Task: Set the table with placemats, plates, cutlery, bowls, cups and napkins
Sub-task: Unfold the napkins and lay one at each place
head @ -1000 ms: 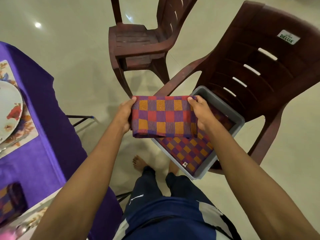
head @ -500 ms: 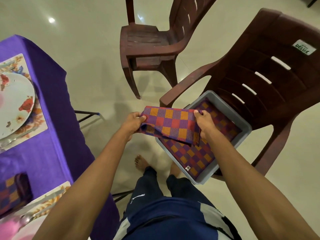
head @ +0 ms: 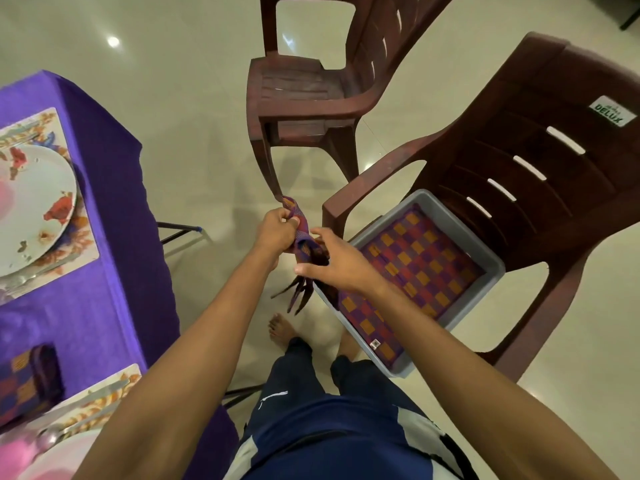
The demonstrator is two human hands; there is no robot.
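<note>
Napkin (head: 300, 233): checked cloth, hanging bunched above floor beside tray (head: 491, 268); left hand (head: 275, 233) pinching its upper end; right hand (head: 334, 263) cupping its middle, fingers half-curled; probably light, limp; best gripping corners.

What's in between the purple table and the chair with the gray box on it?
In the head view, between the purple table and the chair there is bare floor, plus the person's hands, left and right, holding a checked napkin.
</note>
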